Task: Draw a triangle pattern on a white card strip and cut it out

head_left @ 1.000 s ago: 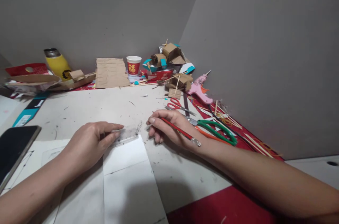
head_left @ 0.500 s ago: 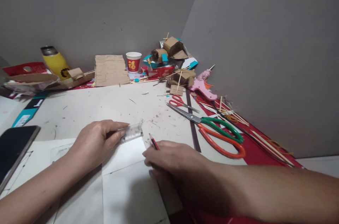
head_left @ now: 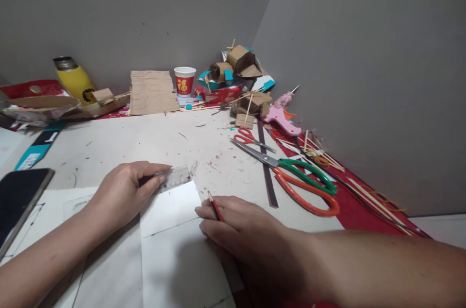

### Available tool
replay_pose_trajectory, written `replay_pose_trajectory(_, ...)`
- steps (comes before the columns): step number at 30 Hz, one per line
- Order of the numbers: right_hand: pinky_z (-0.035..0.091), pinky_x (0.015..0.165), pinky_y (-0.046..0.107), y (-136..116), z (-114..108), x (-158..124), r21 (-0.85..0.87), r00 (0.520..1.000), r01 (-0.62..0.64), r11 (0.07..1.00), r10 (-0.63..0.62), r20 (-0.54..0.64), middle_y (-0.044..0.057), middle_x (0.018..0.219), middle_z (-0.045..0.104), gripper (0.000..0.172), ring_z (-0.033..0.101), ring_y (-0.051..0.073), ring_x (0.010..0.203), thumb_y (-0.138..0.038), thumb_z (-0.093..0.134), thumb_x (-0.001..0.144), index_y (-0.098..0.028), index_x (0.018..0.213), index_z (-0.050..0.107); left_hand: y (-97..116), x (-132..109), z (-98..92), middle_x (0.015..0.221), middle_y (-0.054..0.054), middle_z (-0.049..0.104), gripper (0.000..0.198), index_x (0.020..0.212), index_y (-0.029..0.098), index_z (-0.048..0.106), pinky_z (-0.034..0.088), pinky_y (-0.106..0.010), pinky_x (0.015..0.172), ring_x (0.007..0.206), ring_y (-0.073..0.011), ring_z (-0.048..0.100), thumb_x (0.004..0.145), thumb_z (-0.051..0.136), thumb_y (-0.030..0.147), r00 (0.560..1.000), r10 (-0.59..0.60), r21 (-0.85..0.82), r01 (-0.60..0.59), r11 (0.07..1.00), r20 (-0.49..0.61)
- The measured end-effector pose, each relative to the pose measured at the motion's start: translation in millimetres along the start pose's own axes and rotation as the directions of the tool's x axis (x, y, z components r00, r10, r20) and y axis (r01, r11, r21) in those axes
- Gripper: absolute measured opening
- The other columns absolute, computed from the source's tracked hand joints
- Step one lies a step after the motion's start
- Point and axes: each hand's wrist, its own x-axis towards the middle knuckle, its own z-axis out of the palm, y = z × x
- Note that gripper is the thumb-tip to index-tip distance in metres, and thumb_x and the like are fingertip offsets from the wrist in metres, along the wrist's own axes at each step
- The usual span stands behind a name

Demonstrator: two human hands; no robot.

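Observation:
My left hand (head_left: 133, 189) pinches a clear ruler (head_left: 177, 177) between thumb and fingers, just past the far edge of a white sheet of paper (head_left: 171, 211). Part of the ruler is hidden under that hand. A pencil line with small marks crosses the sheet. At the sheet's right edge, my right hand (head_left: 236, 225) is closed round a red and black pencil (head_left: 215, 206), its sharpened tip pointing up and away from the paper. More paper with drawn lines (head_left: 29, 223) lies under my left forearm.
Large scissors (head_left: 287, 172) and small red scissors (head_left: 251, 138) lie right of centre, near a pink glue gun (head_left: 282, 113) and thin sticks (head_left: 378, 206). A phone (head_left: 22, 206) rests at left. Cardboard pieces (head_left: 153, 92), a paper cup (head_left: 184, 82) and a yellow bottle (head_left: 74, 82) line the back.
My left hand has drawn the ruler slightly left. My right hand has turned a little, and the pencil now sits slightly lower and more upright.

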Motion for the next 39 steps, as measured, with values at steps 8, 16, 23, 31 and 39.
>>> replay_pose_trajectory(8, 0.052, 0.078, 0.034, -0.5, -2.7, 1.7, -0.008, 0.998, -0.018, 1.0, 0.018, 0.056, 0.011, 0.1, 0.069, 0.01, 0.061, 0.023, 0.091, -0.015, 0.058, 0.085, -0.019, 0.094, 0.061, 0.8, 3.0, 2.7, 0.11, -0.003, 0.078, 0.036, 0.109, 0.028, 0.078, 0.057, -0.044, 0.086, 0.099, -0.0276, 0.072, 0.088, 0.052, 0.04, 0.999, 0.034, 0.058, -0.035, 0.998, 0.01)
replay_pose_trajectory(16, 0.051, 0.078, 0.033, 0.3, -0.2, 0.4, 0.005, 1.0, -0.006, 1.0, 0.006, 0.019, 0.01, 0.095, 0.068, 0.008, 0.06, 0.022, 0.088, -0.014, 0.056, 0.087, -0.02, 0.091, 0.06, -3.1, 4.2, 5.7, 0.11, -0.004, 0.078, 0.036, 0.109, 0.027, 0.077, 0.057, -0.046, 0.087, 0.1, -0.0277, 0.072, 0.089, 0.051, 0.041, 0.998, 0.058, 0.083, -0.058, 0.995, 0.007)
replay_pose_trajectory(23, 0.05, 0.075, 0.032, -1.9, -1.7, 1.9, 0.036, 1.0, -0.003, 0.999, 0.004, -0.027, 0.008, 0.088, 0.068, 0.014, 0.058, 0.02, 0.081, -0.013, 0.047, 0.092, -0.019, 0.09, 0.059, -3.4, 5.8, 6.4, 0.109, -0.003, 0.078, 0.035, 0.11, 0.027, 0.077, 0.058, -0.045, 0.085, 0.1, -0.027, 0.072, 0.09, 0.051, 0.039, 0.996, 0.091, 0.106, -0.092, 0.99, 0.013)
replay_pose_trajectory(31, 0.051, 0.078, 0.033, -1.3, 0.1, 1.0, 0.077, 0.999, -0.041, 0.996, 0.043, -0.023, 0.008, 0.091, 0.069, 0.014, 0.06, 0.02, 0.083, -0.014, 0.048, 0.092, -0.019, 0.091, 0.061, -5.1, 6.1, 6.8, 0.108, -0.003, 0.079, 0.035, 0.11, 0.027, 0.077, 0.057, -0.044, 0.084, 0.098, -0.0265, 0.072, 0.09, 0.051, 0.037, 0.994, 0.103, 0.11, -0.105, 0.988, 0.02)
replay_pose_trajectory(39, 0.052, 0.079, 0.034, -0.4, 1.9, 2.2, 0.037, 0.999, 0.003, 0.999, -0.002, -0.039, 0.008, 0.091, 0.069, 0.01, 0.061, 0.021, 0.083, -0.012, 0.059, 0.084, -0.02, 0.09, 0.061, -3.5, 6.9, -0.7, 0.112, -0.005, 0.077, 0.035, 0.114, 0.025, 0.075, 0.057, -0.04, 0.084, 0.1, -0.0252, 0.071, 0.09, 0.051, 0.036, 0.986, 0.142, 0.094, -0.15, 0.984, 0.089)
